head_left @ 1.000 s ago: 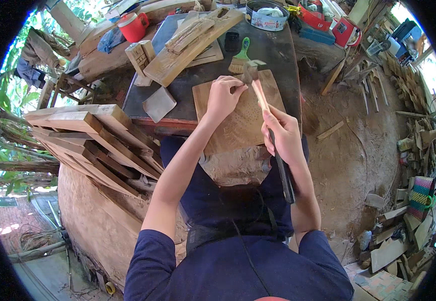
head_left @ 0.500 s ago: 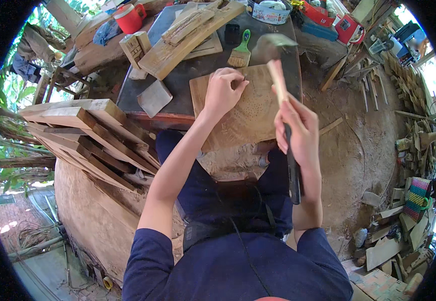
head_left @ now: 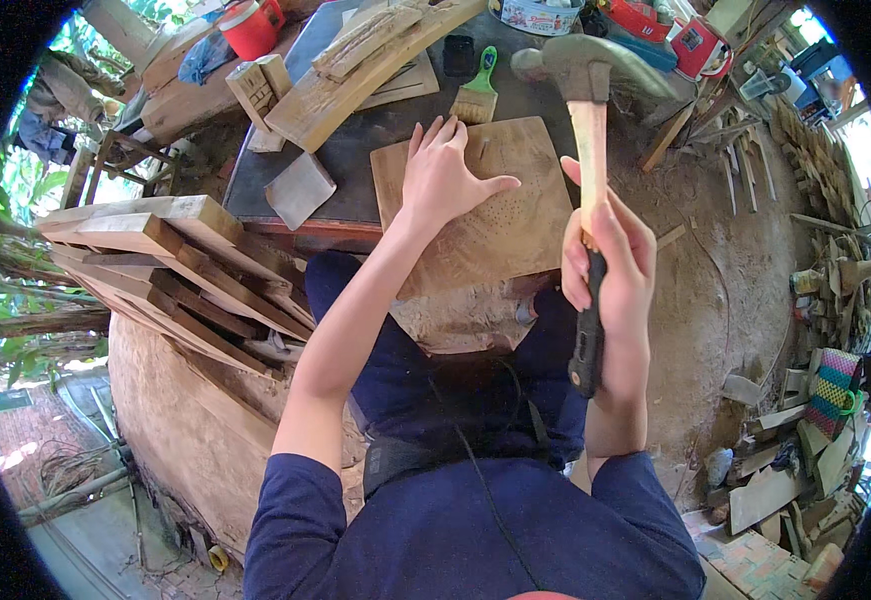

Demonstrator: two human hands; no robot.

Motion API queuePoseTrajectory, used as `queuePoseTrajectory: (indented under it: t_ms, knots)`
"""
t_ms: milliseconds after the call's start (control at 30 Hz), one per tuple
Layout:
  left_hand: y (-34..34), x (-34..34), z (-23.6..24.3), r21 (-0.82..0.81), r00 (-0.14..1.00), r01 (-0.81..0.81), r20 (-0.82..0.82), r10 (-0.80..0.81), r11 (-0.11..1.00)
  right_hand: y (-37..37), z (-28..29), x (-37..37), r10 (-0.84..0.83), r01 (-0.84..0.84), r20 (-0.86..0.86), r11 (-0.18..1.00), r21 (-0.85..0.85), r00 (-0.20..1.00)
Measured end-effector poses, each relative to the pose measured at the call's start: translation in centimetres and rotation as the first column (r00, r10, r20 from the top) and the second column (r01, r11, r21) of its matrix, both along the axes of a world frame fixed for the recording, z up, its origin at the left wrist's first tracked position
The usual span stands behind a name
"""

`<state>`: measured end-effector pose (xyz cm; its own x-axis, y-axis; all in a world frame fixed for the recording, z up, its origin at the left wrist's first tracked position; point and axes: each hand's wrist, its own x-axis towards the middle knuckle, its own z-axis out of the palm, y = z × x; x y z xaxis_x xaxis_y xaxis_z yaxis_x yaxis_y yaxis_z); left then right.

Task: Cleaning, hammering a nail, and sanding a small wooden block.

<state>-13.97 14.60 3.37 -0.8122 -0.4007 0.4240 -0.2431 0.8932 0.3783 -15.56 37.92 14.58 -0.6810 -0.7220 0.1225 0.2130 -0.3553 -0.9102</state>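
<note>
A claw hammer [head_left: 587, 140] with a pale wooden shaft and black grip is held upright in my right hand [head_left: 610, 260], its metal head raised over the right side of the table. My left hand [head_left: 442, 178] lies open with fingers spread on a square wooden board [head_left: 530, 220], thumb pointing right. Many small dots mark the board's middle, partly covered by that hand. A thin upright sliver, perhaps a nail [head_left: 483, 148], shows near the fingers. Just beyond the board lies a paintbrush [head_left: 476, 100] with a green handle.
The dark table [head_left: 355, 190] also bears a pale square piece [head_left: 300, 190], stacked planks [head_left: 355, 75] and a round tin [head_left: 537, 17]. A red mug [head_left: 250, 32] stands behind. Timber beams [head_left: 155, 240] lean at my left; scrap wood [head_left: 770, 500] lies on the right.
My left hand has opened from a pinch and spread out on the board. The hammer has moved up and right, now upright in my right hand. The board has shifted slightly left.
</note>
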Motion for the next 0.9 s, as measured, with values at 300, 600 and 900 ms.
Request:
queuePoseTrajectory:
  t_ms: [300, 600, 900]
  knots:
    - [-0.2, 0.6, -0.2, 0.023, 1.0, 0.018, 0.017, -0.019, 1.0, -0.3, 0.4, 1.2, 0.048, -0.02, -0.09, 0.956, 0.294, 0.995]
    - [-0.2, 0.1, -0.1, 0.026, 1.0, 0.014, 0.001, -0.014, 1.0, -0.7, -0.7, 0.4, 0.052, -0.036, -0.039, 0.944, 0.329, 0.998]
    - [-0.1, 0.0, -0.6, 0.014, 1.0, 0.028, -0.004, -0.028, 0.999, -1.2, -1.7, -0.6, 0.048, -0.033, -0.027, 0.915, 0.401, 0.998]
